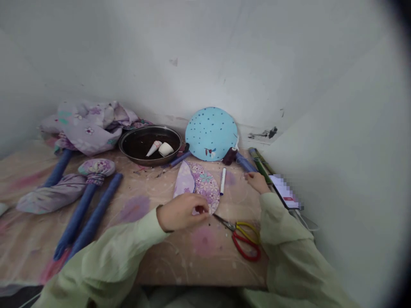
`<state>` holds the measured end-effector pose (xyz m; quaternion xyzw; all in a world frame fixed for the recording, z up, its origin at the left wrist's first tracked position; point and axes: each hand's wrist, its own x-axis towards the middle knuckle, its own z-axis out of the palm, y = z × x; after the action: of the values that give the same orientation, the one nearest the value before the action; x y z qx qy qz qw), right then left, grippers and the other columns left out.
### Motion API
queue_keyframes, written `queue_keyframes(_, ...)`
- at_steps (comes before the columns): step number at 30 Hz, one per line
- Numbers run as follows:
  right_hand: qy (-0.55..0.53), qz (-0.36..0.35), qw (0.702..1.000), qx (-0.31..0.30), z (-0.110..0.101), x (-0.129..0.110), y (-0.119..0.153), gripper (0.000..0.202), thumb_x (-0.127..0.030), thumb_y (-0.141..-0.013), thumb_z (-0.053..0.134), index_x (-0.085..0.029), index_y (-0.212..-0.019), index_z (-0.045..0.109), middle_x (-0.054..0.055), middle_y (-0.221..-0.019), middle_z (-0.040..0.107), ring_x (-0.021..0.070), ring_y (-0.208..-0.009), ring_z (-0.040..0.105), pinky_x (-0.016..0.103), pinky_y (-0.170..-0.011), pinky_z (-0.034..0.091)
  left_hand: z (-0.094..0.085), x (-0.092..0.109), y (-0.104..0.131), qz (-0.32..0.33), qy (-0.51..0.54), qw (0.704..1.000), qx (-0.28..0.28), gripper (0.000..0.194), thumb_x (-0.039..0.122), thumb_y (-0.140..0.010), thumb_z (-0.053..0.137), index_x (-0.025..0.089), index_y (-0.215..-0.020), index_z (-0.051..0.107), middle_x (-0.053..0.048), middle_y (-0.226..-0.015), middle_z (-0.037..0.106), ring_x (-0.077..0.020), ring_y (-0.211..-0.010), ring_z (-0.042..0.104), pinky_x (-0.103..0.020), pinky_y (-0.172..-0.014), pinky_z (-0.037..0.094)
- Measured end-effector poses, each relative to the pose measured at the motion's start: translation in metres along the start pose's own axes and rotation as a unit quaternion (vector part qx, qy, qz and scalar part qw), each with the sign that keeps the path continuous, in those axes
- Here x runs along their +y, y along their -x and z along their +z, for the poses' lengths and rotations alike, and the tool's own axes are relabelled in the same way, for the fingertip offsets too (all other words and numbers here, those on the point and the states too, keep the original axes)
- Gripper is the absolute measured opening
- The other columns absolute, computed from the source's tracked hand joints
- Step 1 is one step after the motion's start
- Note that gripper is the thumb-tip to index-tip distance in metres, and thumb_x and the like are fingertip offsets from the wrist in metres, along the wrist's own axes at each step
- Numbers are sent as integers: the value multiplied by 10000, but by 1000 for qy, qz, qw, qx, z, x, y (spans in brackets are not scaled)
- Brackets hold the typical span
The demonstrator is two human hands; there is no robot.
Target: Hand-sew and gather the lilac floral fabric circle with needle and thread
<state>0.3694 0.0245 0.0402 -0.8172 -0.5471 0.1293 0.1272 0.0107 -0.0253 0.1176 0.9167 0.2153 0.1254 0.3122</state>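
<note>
My left hand (188, 211) is over the lower edge of a rounded floral fabric piece (207, 184), with thumb and fingertips pinched together on that edge. A dark line runs along a seam between the fabric's pale and flowered parts. Raised off to the right, my right hand (257, 182) has its fingers pinched together; whatever may be in them is too small to make out. Between the hands lie a white marker (222, 182) with a blue end and a pair of scissors (236, 231) with one red and one yellow handle.
A light-blue dotted disc (211, 132) leans on the wall beside a dark thread spool (230, 156). A round pan (150, 161) holds two white pieces. Crumpled floral cloth (86, 124) and blue wrapped sticks (96, 218) lie left. A phone (284, 190) sits right.
</note>
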Motion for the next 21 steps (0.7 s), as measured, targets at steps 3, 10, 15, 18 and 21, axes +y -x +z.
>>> queue_keyframes(3,-20,-64,996,-52,7,-10,34,295,-319,-899,537,-153,-1143,556,79,-1140,581,197,-955,598,392,-804,520,15,-27,14,-79,-77,993,50,230,289,-803,580,155,-983,636,-79,-990,654,-218,-973,592,-352,-904,429)
queue_keyframes(10,-52,-215,970,-98,23,-40,128,271,-347,-871,540,-154,-1028,646,97,-1040,662,192,-911,624,335,-828,493,56,-80,36,-139,-89,978,128,577,353,-634,747,171,-1153,573,-134,-1209,563,-334,-1155,490,-503,-972,383)
queue_keyframes(15,-5,-205,976,-73,30,-24,169,456,-337,-725,674,-130,-1128,619,154,-1121,629,300,-1032,587,423,-891,431,72,-97,38,-132,-61,966,212,581,357,-636,760,161,-1145,560,-127,-1216,528,-265,-1138,517,-402,-982,425)
queue_keyframes(18,28,-185,980,-63,35,-10,179,372,-285,-741,638,-125,-1077,633,160,-1072,630,293,-973,601,406,-838,438,79,-105,39,-131,-53,955,259,415,303,-699,705,145,-1064,586,-117,-1118,556,-230,-1049,565,-367,-904,479)
queue_keyframes(21,50,-185,980,-61,39,-3,184,269,-257,-780,576,-159,-1020,646,125,-1050,626,249,-944,595,361,-826,431,84,-109,42,-120,-51,951,280,233,276,-720,676,151,-909,624,-82,-946,599,-204,-909,598,-348,-824,505)
